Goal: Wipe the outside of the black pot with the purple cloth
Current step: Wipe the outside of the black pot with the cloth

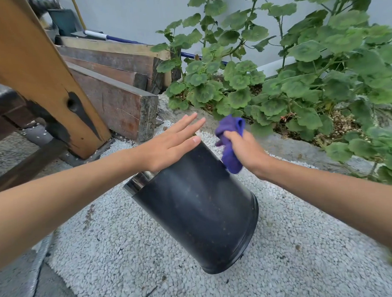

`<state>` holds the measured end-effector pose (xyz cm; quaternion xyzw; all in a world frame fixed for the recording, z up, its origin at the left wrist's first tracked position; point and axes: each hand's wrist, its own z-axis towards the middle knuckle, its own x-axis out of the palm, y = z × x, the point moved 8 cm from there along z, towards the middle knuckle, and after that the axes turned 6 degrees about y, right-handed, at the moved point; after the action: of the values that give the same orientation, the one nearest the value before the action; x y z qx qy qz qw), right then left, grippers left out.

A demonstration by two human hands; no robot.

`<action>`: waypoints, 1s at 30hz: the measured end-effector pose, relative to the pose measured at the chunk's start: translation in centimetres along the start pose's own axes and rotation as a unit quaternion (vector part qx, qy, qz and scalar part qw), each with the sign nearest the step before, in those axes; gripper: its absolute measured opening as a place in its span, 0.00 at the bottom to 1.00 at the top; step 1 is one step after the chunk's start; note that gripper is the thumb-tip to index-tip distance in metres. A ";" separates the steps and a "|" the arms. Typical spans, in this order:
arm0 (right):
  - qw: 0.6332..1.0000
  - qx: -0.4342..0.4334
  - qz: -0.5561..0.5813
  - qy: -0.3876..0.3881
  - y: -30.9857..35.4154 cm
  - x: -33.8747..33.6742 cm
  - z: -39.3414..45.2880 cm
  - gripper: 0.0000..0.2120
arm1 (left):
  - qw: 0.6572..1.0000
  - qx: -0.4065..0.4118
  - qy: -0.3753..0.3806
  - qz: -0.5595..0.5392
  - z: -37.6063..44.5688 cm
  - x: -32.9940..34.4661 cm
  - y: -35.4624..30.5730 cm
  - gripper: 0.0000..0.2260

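Two hands work here: the left hand (168, 147) lies flat and open on the tipped pot (199, 206); the right hand (241, 146), fist tight round the cloth (231, 156), touches the pot's far right side.

Soft, even daylight, barely casting shadows, wide-angle lens bending the edges, motion blurring the right hand (241, 150) and lower-right corner.

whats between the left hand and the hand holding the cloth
Head view: only the upper end of the tilted black pot; left hand rests on it, right hand holds the purple cloth.
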<state>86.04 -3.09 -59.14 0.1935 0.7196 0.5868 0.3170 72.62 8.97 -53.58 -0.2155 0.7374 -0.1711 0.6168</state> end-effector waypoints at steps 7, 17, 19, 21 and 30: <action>0.965 -0.088 -0.211 0.125 1.4 7.2 0.6 0.19 | 0.998 -0.021 -0.016 -0.055 -0.3 -0.4 0.8 0.26; 0.905 -0.202 -0.334 0.167 -4.2 4.2 -7.1 0.36 | 0.997 -0.044 0.004 -0.056 0.3 -0.3 2.7 0.26; 0.910 -0.196 -0.328 0.161 -5.7 3.2 -8.3 0.34 | 0.996 -0.050 0.009 -0.075 0.3 -0.3 2.9 0.26; 0.923 -0.171 -0.308 0.152 -6.9 2.0 -9.0 0.32 | 0.994 -0.056 0.012 -0.089 0.4 -0.2 3.0 0.27; 0.982 0.157 -0.047 -0.089 -10.5 -5.9 -6.6 0.12 | 0.996 -0.056 0.024 -0.069 0.8 0.3 1.2 0.28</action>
<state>86.78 -14.20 -67.18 0.2583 0.7801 0.4314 0.3723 73.22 9.87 -54.59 -0.2954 0.7440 -0.1771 0.5726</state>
